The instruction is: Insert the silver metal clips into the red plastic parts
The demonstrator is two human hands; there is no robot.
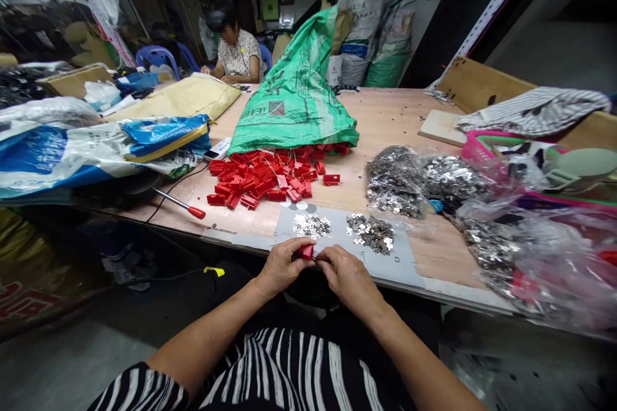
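Note:
At the table's front edge, my left hand point(283, 264) is closed around a small red plastic part point(307, 251). My right hand point(346, 275) is pinched just right of that part, on something too small to make out. Beyond the hands, a grey sheet point(402, 257) bears a pile of bright silvery metal pieces point(312, 226) and a darker metal pile point(371, 233) to its right. A heap of red plastic parts point(260, 176) spills from the mouth of a green woven sack point(294, 103).
Plastic bags of metal pieces point(398, 180) lie at the right, beside a pink basket point(486, 141). A red-tipped lever point(195, 212) and a blue-white sack point(96, 148) are at the left. A person point(241, 54) sits across the table point(385, 115).

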